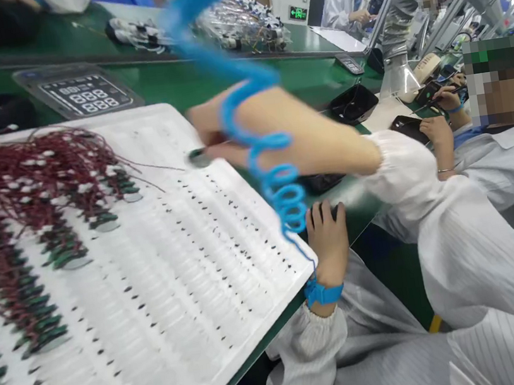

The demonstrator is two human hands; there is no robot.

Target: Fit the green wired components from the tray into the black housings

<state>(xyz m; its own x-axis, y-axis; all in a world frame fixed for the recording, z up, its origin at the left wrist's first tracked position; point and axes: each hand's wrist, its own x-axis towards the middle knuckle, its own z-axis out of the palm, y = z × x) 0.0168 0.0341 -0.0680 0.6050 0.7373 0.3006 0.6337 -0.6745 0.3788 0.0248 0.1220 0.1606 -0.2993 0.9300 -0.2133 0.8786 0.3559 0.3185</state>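
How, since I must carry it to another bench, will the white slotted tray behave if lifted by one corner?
The white slotted tray looks thin and moulded, so it would probably flex. The red-wired parts crowd one end, so it may tip that way. Their wires tangle, so a jolt could drag several out together.

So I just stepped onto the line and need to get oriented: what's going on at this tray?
The right hand reaches over the white tray, its fingers pinching a small dark round part. The left hand, in a blue wrist strap with a coiled cord, rests at the tray's edge. Red-wired parts fill the tray's far slots.
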